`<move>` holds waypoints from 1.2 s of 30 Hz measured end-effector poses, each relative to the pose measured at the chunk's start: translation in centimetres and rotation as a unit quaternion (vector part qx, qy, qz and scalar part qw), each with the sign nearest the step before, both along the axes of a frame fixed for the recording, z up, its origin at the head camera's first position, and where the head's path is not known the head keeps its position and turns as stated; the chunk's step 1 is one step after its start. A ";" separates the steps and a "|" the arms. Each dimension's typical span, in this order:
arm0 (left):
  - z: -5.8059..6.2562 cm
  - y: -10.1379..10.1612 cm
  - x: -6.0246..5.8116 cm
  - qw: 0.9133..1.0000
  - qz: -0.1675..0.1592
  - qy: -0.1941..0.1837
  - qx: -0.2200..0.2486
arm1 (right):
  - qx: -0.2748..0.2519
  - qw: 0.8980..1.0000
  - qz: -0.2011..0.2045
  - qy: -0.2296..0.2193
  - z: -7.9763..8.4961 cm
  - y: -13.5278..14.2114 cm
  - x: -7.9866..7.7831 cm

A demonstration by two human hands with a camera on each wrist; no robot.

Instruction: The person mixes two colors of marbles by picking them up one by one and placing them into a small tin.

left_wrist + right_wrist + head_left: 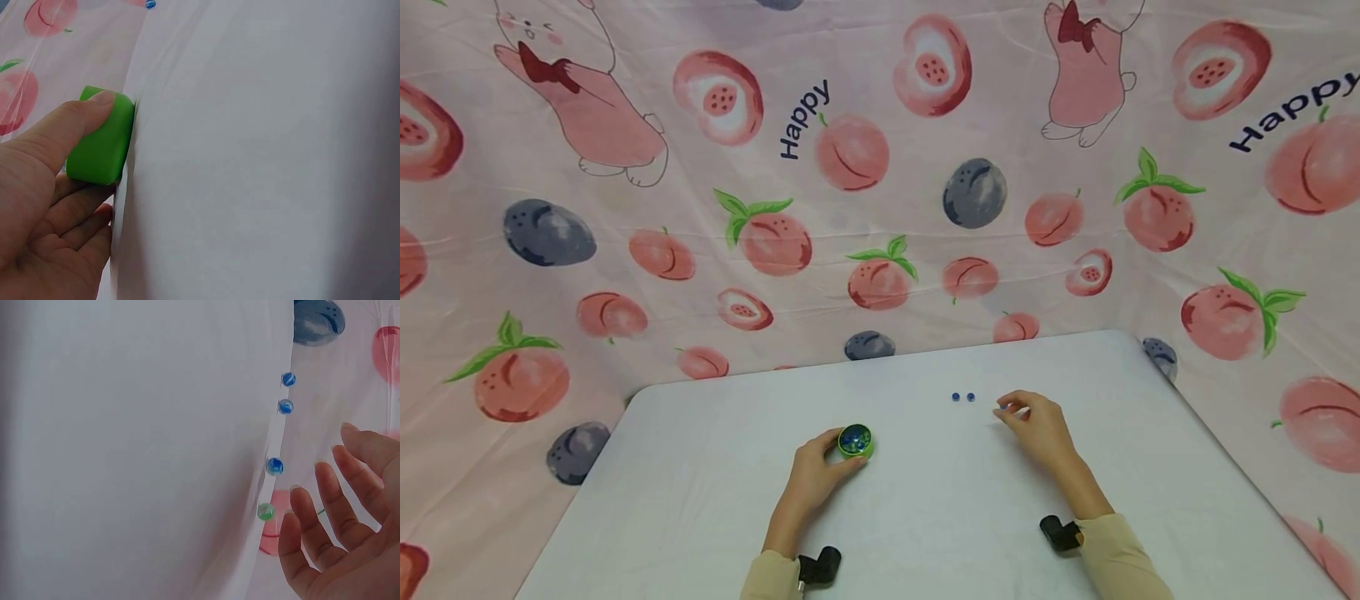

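Note:
My left hand (814, 475) grips a small round green container (868, 452), its thumb on one side and fingers on the other. Dark blue and green glassy pieces show inside its top in the head view. From the left wrist, the thumb lies across the container's green side (103, 147). My right hand (1037, 427) hovers at the right with its fingers loosely bent and apart in the right wrist view. Near them on the table are a blue marble (274, 466) and a green marble (265, 511). Two more blue marbles (963, 397) lie to the left of this hand.
A white-covered table (925, 517) with rounded far corners bears everything. Behind and beside it hangs a pink cloth (820, 333) printed with peaches and rabbits. A black wrist camera (822, 567) sits at the left sleeve, another black camera (1058, 533) at the right.

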State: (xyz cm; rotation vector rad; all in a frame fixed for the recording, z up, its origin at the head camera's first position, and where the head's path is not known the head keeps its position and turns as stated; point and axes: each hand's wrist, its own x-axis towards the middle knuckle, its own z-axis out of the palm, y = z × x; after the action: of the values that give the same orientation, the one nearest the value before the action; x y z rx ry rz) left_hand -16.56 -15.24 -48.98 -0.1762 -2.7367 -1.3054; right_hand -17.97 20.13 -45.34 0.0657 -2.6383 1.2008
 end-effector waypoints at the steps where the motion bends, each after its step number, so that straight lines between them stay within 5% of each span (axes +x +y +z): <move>1: 0.0 0.0 0.0 1.000 0.000 0.001 -0.001 | 0.002 1.000 -0.001 -0.001 0.0 0.2 0.0; 24: 0.2 0.2 0.1 1.000 0.004 -0.001 0.002 | 0.076 0.997 -0.020 -0.013 0.1 4.6 -1.3; 36: 0.1 0.3 0.0 1.000 0.005 0.013 -0.010 | 0.093 0.994 0.020 -0.044 -0.7 4.9 -2.7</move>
State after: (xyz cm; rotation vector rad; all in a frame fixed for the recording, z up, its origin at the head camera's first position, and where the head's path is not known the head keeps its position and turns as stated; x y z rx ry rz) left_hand -16.52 -14.98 -48.87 -0.1801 -2.7264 -1.2657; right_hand -20.69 25.01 -46.04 0.1015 -2.8332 0.9868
